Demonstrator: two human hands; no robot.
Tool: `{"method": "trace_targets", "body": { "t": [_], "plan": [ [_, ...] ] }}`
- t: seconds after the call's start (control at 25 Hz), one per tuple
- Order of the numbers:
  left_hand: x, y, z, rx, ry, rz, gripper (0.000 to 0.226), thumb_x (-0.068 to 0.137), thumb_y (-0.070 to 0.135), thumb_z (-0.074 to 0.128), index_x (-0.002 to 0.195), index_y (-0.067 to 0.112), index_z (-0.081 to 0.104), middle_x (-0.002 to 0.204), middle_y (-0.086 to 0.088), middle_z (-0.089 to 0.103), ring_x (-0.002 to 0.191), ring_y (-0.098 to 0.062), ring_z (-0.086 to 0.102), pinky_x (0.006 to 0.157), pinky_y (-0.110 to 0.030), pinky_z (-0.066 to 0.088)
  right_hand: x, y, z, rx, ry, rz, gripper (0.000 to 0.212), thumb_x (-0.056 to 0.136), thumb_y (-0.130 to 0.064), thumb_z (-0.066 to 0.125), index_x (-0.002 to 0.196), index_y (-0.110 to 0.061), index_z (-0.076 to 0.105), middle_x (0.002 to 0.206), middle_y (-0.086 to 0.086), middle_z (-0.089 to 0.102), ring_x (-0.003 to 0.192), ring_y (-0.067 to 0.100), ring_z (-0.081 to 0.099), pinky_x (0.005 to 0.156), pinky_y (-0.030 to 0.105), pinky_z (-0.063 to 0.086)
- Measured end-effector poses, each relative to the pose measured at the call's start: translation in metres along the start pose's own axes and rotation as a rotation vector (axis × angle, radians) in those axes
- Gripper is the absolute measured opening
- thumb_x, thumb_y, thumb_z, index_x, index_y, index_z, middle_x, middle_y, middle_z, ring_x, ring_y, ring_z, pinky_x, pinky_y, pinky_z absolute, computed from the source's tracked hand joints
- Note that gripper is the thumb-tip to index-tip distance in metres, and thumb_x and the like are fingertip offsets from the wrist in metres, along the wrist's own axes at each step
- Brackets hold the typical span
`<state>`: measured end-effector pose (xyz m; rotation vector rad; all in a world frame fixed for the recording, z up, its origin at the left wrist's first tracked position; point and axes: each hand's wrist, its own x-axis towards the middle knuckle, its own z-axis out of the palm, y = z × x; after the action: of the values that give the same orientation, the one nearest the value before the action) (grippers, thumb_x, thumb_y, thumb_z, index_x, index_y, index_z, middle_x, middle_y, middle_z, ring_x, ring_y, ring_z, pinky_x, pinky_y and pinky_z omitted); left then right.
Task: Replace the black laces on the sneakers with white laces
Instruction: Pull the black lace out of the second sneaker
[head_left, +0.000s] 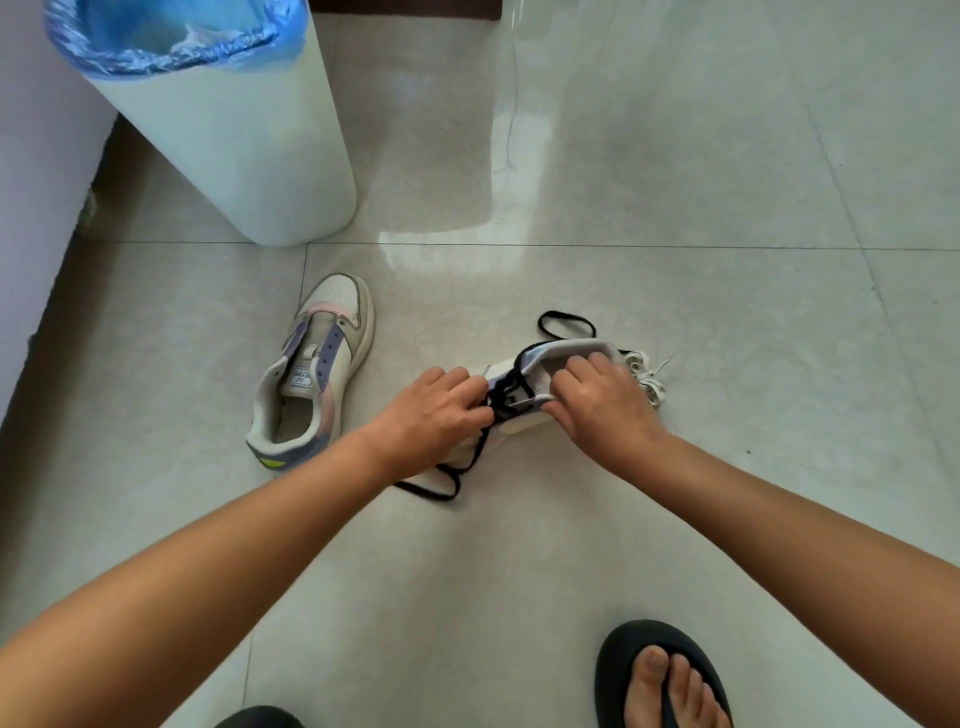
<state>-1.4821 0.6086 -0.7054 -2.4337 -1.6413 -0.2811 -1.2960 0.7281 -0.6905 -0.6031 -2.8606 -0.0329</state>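
Note:
A white sneaker (566, 353) lies on its side on the tiled floor between my hands, with a black lace (506, 400) threaded in it. Loose black lace ends trail toward me and loop behind the shoe. My left hand (441, 402) pinches the black lace at the eyelets. My right hand (602, 400) grips the sneaker's opening by the tongue. A second sneaker (317, 374), white with lilac and pink trim and no lace, stands upright to the left. White laces (649, 379) lie bundled just right of the held shoe, partly hidden by my right hand.
A white bin (249, 156) with a blue liner stands at the back left beside a wall (36, 182). My right foot in a black sandal (660, 680) is at the bottom right, and a second dark sandal edge (260, 719) shows at the bottom.

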Motion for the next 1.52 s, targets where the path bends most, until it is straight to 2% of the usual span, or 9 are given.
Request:
{"method": "trace_targets", "body": {
  "t": [0.08, 0.2, 0.4, 0.64, 0.76, 0.88, 1.0, 1.24, 1.52],
  "plan": [
    [0.005, 0.003, -0.007, 0.062, -0.069, -0.03, 0.007, 0.074, 0.017, 0.055, 0.068, 0.016, 0.059, 0.075, -0.006, 0.054, 0.064, -0.024, 0.051, 0.055, -0.033, 0.035, -0.002, 0.0, 0.001, -0.012, 0.03, -0.012, 0.037, 0.052, -0.024, 0.09, 0.063, -0.008, 0.058, 0.062, 0.009, 0.056, 0.055, 0.028, 0.055, 0.047, 0.031, 0.043],
    [0.03, 0.033, -0.01, 0.057, -0.111, -0.275, 0.028, 0.073, 0.036, 0.057, 0.057, 0.013, 0.058, 0.069, -0.006, 0.055, 0.061, -0.025, 0.052, 0.055, -0.033, 0.031, 0.001, -0.002, 0.004, 0.03, 0.058, -0.014, 0.037, 0.05, -0.02, 0.09, 0.06, -0.008, 0.056, 0.061, 0.01, 0.055, 0.053, 0.028, 0.054, 0.045, 0.031, 0.043],
    [0.045, 0.047, -0.003, -0.068, -0.184, -0.512, 0.033, 0.041, 0.007, 0.087, 0.048, 0.01, 0.055, 0.063, -0.008, 0.053, 0.054, -0.026, 0.052, 0.057, -0.03, 0.015, 0.003, -0.002, 0.008, 0.069, 0.062, 0.015, 0.037, 0.049, -0.019, 0.09, 0.058, -0.007, 0.055, 0.059, 0.01, 0.055, 0.052, 0.028, 0.054, 0.046, 0.032, 0.046],
    [0.01, 0.013, -0.013, 0.145, -0.109, -0.093, 0.012, 0.062, 0.006, 0.052, 0.055, 0.015, 0.055, 0.069, -0.005, 0.051, 0.06, -0.024, 0.049, 0.061, -0.032, 0.024, 0.004, -0.004, 0.007, 0.045, 0.051, 0.089, 0.037, 0.047, -0.023, 0.091, 0.057, -0.008, 0.058, 0.058, 0.009, 0.056, 0.051, 0.027, 0.055, 0.047, 0.026, 0.045],
    [0.033, 0.02, -0.016, 0.162, -0.165, -0.172, 0.013, 0.064, 0.016, 0.049, 0.053, 0.014, 0.056, 0.067, -0.006, 0.052, 0.058, -0.024, 0.05, 0.06, -0.032, 0.023, 0.006, -0.015, 0.008, 0.09, 0.009, 0.109, 0.036, 0.045, -0.018, 0.09, 0.056, -0.008, 0.057, 0.058, 0.01, 0.057, 0.051, 0.028, 0.056, 0.046, 0.028, 0.046],
    [0.055, 0.036, -0.009, 0.142, -0.221, -0.22, 0.017, 0.05, 0.017, 0.075, 0.056, 0.01, 0.06, 0.064, -0.007, 0.053, 0.055, -0.024, 0.051, 0.059, -0.032, 0.02, 0.008, -0.015, 0.008, 0.147, 0.01, 0.155, 0.034, 0.047, -0.014, 0.088, 0.055, -0.007, 0.057, 0.056, 0.011, 0.057, 0.05, 0.028, 0.055, 0.045, 0.029, 0.046],
    [0.052, 0.031, -0.011, 0.13, -0.217, -0.276, 0.024, 0.042, 0.009, 0.08, 0.055, 0.01, 0.06, 0.064, -0.007, 0.054, 0.055, -0.025, 0.052, 0.058, -0.031, 0.017, 0.007, -0.013, 0.005, 0.173, -0.038, 0.186, 0.033, 0.049, -0.016, 0.088, 0.056, -0.007, 0.056, 0.056, 0.01, 0.056, 0.05, 0.028, 0.055, 0.044, 0.029, 0.045],
    [-0.011, 0.014, -0.028, 0.141, -0.393, -0.04, 0.024, 0.034, 0.009, 0.076, 0.05, 0.015, 0.059, 0.063, -0.006, 0.052, 0.053, -0.023, 0.05, 0.051, -0.027, 0.036, 0.005, -0.009, 0.003, 0.182, -0.07, 0.264, 0.034, 0.054, -0.019, 0.088, 0.059, -0.006, 0.056, 0.058, 0.011, 0.056, 0.052, 0.029, 0.055, 0.044, 0.031, 0.044],
    [0.055, 0.047, -0.008, 0.017, -0.324, -0.331, 0.029, 0.036, 0.017, 0.08, 0.049, 0.015, 0.055, 0.053, -0.003, 0.051, 0.046, -0.021, 0.05, 0.048, -0.024, 0.034, 0.002, -0.016, 0.003, 0.225, -0.076, 0.267, 0.03, 0.056, -0.015, 0.086, 0.06, -0.006, 0.057, 0.06, 0.01, 0.057, 0.055, 0.029, 0.057, 0.046, 0.028, 0.044]
  ]
}}
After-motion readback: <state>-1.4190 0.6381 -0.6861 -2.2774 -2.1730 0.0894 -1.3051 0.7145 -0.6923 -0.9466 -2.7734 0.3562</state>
